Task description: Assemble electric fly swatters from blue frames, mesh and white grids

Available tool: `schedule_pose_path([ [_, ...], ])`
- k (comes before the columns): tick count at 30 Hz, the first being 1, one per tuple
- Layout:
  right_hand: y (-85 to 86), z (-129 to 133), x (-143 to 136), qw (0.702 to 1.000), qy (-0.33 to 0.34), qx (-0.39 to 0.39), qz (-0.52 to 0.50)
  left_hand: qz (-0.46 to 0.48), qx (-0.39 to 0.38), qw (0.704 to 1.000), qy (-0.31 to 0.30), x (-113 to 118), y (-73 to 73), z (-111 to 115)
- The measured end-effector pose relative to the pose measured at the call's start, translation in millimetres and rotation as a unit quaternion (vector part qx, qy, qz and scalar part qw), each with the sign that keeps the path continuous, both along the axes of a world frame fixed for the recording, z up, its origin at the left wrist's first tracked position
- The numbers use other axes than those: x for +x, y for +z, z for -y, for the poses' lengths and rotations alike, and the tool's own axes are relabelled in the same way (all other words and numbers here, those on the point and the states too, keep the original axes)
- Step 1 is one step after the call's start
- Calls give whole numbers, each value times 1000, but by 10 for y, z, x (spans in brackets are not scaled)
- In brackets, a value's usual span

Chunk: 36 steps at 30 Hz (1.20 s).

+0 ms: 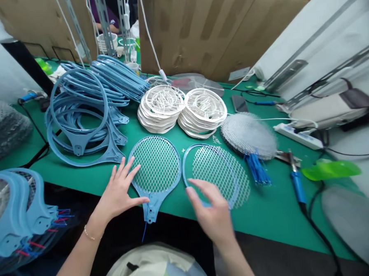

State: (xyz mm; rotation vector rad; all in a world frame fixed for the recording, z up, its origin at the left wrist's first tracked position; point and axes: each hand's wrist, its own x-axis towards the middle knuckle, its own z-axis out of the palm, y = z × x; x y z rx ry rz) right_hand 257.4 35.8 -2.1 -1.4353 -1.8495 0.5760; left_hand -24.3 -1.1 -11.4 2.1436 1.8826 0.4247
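Observation:
My left hand has its fingers spread at the left side of a blue racket frame, its thumb over the neck. Inside that frame lies a round metal mesh, and a short blue wire hangs below the neck. Over a second blue racket frame is my right hand, slightly blurred, thumb and forefinger a little apart with nothing visible between them. Another round mesh overlaps this frame, shifted to its right. My right hand hides the lower part of the second frame.
Blue frames are heaped at the back left. Two stacks of white rings stand mid-table beside a pile of mesh discs and blue wires. A soldering iron and power strip lie right. Assembled rackets sit left.

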Motion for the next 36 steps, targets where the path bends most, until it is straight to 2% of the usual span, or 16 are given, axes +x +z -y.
schedule_pose_path([
  [2,-10,-135,438,985,-174,-2,-9,0,33,998,-56,249,99,-63],
  [3,-41,-205,668,969,-245,-22,11,2,39,994,-104,414,136,-109],
  [4,-91,-269,883,956,-286,-54,40,3,35,987,-159,593,156,-162],
  [7,-295,-404,1329,937,-308,-137,93,-8,2,958,-288,1082,101,-316],
  [10,-430,-452,1439,940,-300,-157,49,-30,-12,947,-318,1317,-47,-394],
  [14,-363,-427,1372,933,-283,-176,-135,-32,40,952,-300,1260,-165,-367],
  [17,-215,-370,1359,892,-236,-246,-299,-33,97,955,-278,1169,-159,-319],
  [19,-125,-324,1373,864,-211,-291,-353,-34,127,957,-257,1158,-135,-293],
  [22,-54,-260,1375,854,-219,-268,-389,-13,151,972,-180,1233,-100,-254],
  [24,-62,-238,1340,859,-224,-234,-396,8,147,985,-92,1325,-92,-221],
  [26,-109,-238,1281,868,-215,-225,-388,20,126,991,-31,1420,-108,-186],
  [28,-175,-248,1226,870,-204,-237,-382,23,100,995,-19,1493,-141,-156],
  [31,-255,-254,1199,861,-207,-251,-390,40,64,996,-39,1527,-170,-145],
  [36,-275,-233,1235,861,-219,-235,-394,114,14,992,-44,1431,-73,-212],
])
